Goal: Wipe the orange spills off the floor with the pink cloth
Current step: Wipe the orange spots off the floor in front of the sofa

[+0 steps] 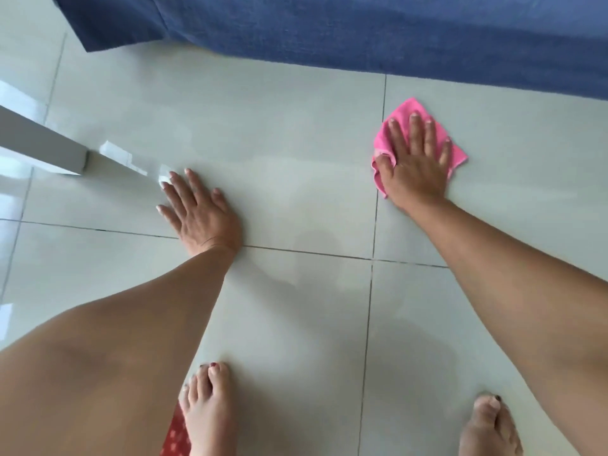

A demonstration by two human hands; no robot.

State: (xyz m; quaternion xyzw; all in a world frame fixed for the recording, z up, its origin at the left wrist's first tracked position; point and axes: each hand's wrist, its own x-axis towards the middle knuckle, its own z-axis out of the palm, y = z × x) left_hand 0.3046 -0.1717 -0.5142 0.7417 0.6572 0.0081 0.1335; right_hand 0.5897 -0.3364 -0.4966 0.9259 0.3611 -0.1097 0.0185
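Your right hand [415, 166] is flat on the pink cloth [459, 156], fingers spread and extended, palm pressing down; the thumb hooks over the cloth's bunched left edge. No closed grip, just a flat press. The cloth sits at about 2 o'clock in the view, on the tile just right of a vertical grout line, near the hem of the blue fabric [362, 28] that runs across 12 o'clock. Cloth and fabric are apart.

Your left hand [197, 212] is open and empty, palm flat on the floor [296, 159], fingers splayed toward 11 o'clock. It sits at about 9 o'clock from centre, just above a horizontal grout line and well apart from the cloth.

A white furniture leg [49, 146] comes in at 9 o'clock, near your left fingertips but not touching them.

Both bare feet are at 6 o'clock: left foot [209, 409] beside a red patterned scrap [176, 432], right foot [487, 426] toward 5 o'clock.

Tiles are glossy and pale. No orange marks visible on the exposed floor; can't tell what's under the cloth.
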